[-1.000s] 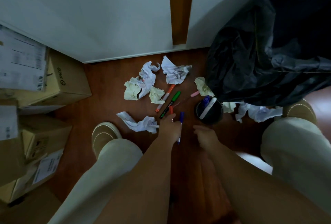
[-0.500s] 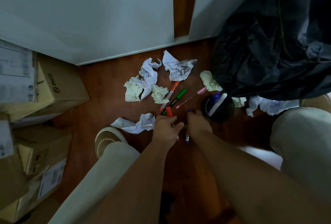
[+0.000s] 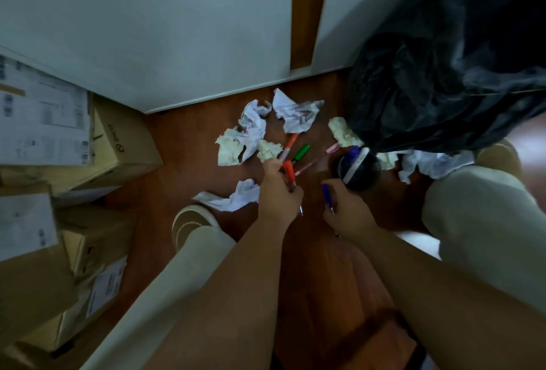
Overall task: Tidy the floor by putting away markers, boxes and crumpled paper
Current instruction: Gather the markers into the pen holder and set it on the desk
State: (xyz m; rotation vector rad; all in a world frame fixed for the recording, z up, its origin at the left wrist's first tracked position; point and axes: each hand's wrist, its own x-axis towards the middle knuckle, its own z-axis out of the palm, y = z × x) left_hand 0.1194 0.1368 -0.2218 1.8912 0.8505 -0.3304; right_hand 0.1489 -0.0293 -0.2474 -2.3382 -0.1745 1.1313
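My left hand (image 3: 279, 195) is closed around a red-capped pen (image 3: 289, 173) just above the wooden floor. My right hand (image 3: 347, 213) grips a blue pen (image 3: 327, 194) beside a round black pen holder (image 3: 359, 173) that has two markers in it. On the floor ahead lie an orange marker (image 3: 291, 143), a green marker (image 3: 300, 153) and a pink pen (image 3: 320, 156). Several crumpled papers are scattered around them: a white one (image 3: 297, 112) near the wall, one (image 3: 236, 196) by my left shoe, a yellowish one (image 3: 342, 133) by the bag.
A big black rubbish bag (image 3: 443, 74) fills the upper right, with white paper (image 3: 431, 164) under it. Cardboard boxes (image 3: 118, 139) are stacked along the left. A white wall runs behind. My knees and shoes flank the working spot.
Both hands have closed on pens and lifted them off the floor: the left took the red-capped pen, the right took the blue one and drew it toward the black holder.
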